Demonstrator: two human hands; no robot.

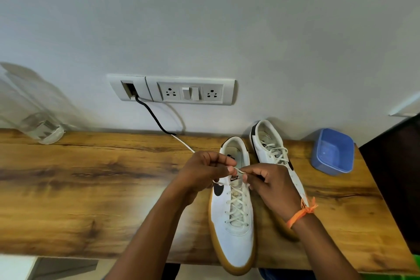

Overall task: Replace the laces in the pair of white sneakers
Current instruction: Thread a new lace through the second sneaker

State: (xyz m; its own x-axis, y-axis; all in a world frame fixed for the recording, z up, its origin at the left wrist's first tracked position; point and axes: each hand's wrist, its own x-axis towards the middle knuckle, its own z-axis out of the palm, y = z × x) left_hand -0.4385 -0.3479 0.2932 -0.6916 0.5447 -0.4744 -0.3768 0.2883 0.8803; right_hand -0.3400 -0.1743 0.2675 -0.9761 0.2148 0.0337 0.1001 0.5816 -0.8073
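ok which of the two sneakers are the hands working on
The nearer sneaker, toe overhanging the table edge. Both hands pinch its lace above the tongue; the farther sneaker is untouched.

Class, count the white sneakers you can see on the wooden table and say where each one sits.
2. The near sneaker lies in front of the person, under both hands; the far sneaker stands behind and to its right, by the wall, partly hidden by the right hand.
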